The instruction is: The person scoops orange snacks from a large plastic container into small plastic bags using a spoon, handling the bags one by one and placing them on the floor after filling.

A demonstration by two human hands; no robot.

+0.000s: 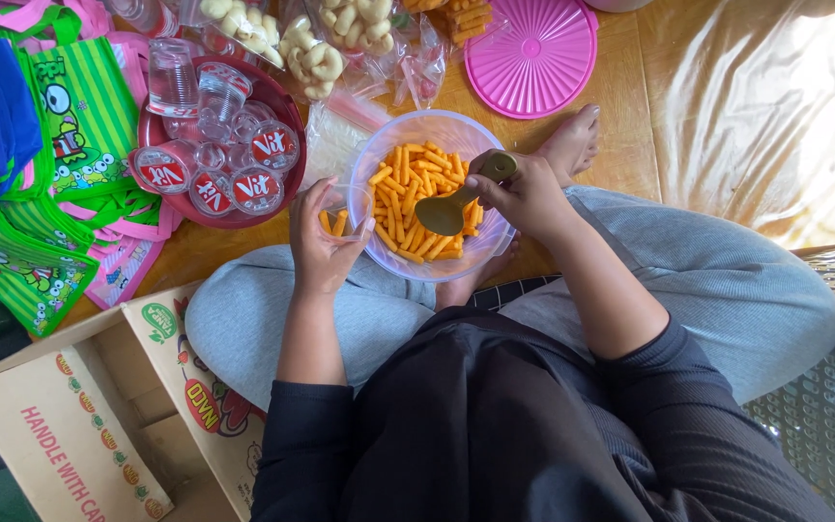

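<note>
While our right hand [524, 193] grips the olive spoon [451, 208] over the orange snack sticks [417, 198] in the clear bowl [379, 145], our left hand [321, 242] pinches a small plastic bag [345, 208] open just beside it; we judge scooping is underway, needing a level carry leftward.

Clear glossy plastic bowl [379, 145] w/ matt, rough orange snack sticks [417, 184]; smooth matt olive plastic spoon [451, 208]; thin see-thru plastic bag [345, 208]; ribbed pink plastic lid [533, 53]; matt cardboard box [79, 435]; polished wood floor [620, 135]; soft grey cloth trousers [727, 280].
</note>
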